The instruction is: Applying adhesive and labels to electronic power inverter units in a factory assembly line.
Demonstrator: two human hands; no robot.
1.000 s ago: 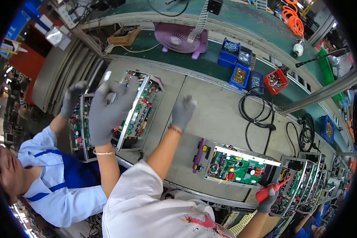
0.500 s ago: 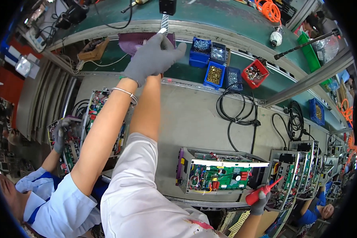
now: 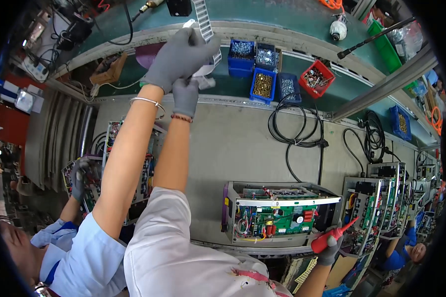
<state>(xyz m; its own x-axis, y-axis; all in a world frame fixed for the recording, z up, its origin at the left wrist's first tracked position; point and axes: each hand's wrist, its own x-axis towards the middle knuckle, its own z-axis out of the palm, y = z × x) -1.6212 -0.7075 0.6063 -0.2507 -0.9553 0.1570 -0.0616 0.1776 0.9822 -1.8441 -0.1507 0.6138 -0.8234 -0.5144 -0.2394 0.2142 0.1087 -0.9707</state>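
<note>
My left hand [image 3: 186, 96], in a grey glove with a beaded bracelet at the wrist, reaches over the bench's far side. Its fingers seem closed at the curled lower end of a pale, ladder-like strip [image 3: 203, 22]; their tips are partly hidden. A co-worker's grey-gloved hand [image 3: 176, 59], with a bangle on its wrist, is just above mine and overlaps the strip. At the lower right my right hand [image 3: 328, 251], also gloved, grips a red squeeze bottle [image 3: 326, 240] with a long pointed nozzle. The bottle is beside an open metal chassis with a green circuit board [image 3: 287, 218].
Small blue bins [image 3: 262, 85] of screws and a red bin [image 3: 316, 79] stand along the far shelf. Coiled black cables [image 3: 295, 141] lie on the bench. More open chassis [image 3: 362, 208] line the right. A co-worker's other gloved hand [image 3: 78, 178] is at a unit on the left.
My left hand, previously hidden behind the co-worker's hand, has drawn lower and is visible. More of the strip shows, curling down to the hands. My right hand still holds the bottle.
</note>
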